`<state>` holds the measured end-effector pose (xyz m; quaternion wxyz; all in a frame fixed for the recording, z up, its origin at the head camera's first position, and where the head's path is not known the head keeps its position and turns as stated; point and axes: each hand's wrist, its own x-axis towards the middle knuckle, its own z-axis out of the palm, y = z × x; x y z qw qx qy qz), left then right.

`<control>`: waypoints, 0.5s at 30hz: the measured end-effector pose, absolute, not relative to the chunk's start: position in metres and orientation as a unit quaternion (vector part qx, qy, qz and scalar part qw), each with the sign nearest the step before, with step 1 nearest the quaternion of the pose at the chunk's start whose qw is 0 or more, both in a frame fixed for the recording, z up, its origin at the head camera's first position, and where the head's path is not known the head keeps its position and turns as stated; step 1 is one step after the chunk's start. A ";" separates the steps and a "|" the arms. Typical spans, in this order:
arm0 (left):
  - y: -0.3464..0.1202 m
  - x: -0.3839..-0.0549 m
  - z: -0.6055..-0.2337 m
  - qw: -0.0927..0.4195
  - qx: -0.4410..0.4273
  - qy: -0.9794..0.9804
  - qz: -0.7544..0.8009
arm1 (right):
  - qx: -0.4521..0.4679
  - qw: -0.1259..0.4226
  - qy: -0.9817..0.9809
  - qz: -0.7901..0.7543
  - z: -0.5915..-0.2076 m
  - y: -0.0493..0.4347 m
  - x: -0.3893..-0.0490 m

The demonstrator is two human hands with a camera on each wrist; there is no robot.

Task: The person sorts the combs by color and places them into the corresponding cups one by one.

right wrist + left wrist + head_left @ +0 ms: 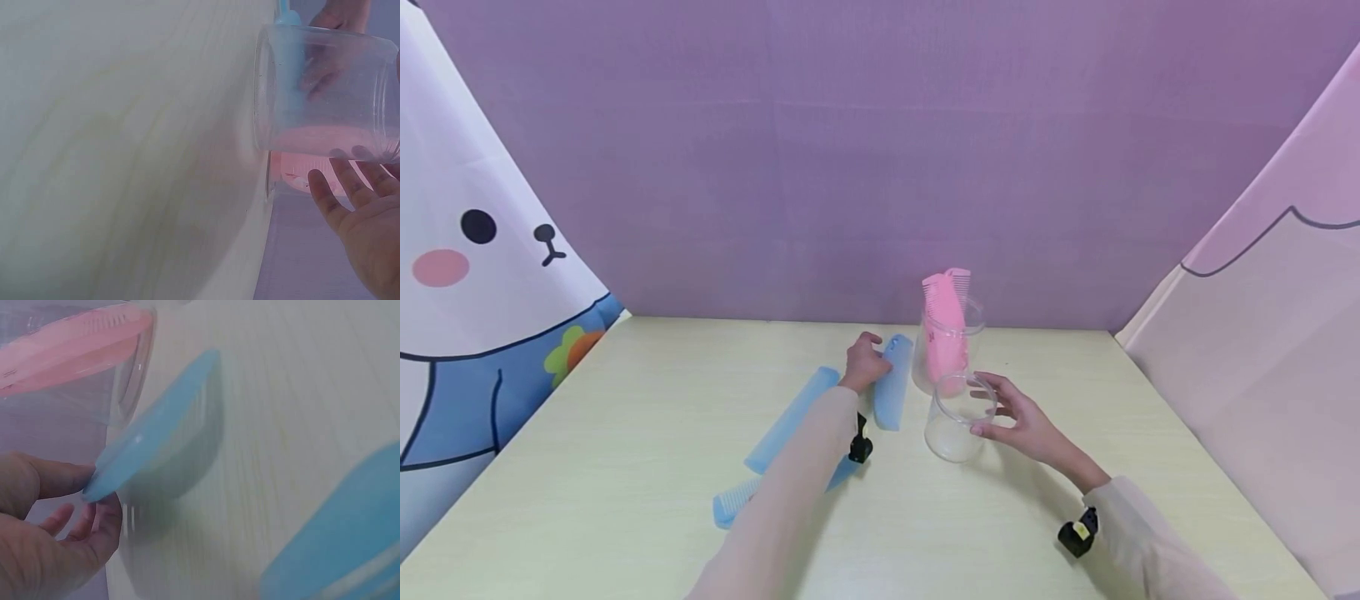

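Observation:
My left hand (pixel 865 364) pinches the upper end of a blue comb (pixel 891 392) between thumb and fingers. In the left wrist view, this blue comb (pixel 153 428) tilts up from the table and casts a shadow. My right hand (pixel 1021 425) holds a clear plastic cup (pixel 951 440) from its right side, thumb near and fingers behind. The right wrist view shows the fingertips at the wall of the cup (pixel 337 75). Behind it stands a second clear cup (pixel 921 367) with pink combs (pixel 946 333) upright inside.
Left of the held comb, another blue comb (pixel 792 421) lies slanted on the pale table (pixel 647 433). A further blue comb (pixel 733 502) lies nearer, partly hidden by the left sleeve (pixel 782 508). A purple cloth backdrop (pixel 850 167) rises at the table's far edge.

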<state>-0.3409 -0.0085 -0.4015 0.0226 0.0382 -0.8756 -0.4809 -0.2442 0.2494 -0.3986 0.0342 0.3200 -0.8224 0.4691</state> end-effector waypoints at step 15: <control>-0.013 -0.339 -0.390 0.002 0.028 -0.839 -0.544 | 0.319 0.029 -0.825 0.466 -0.398 0.250 -0.244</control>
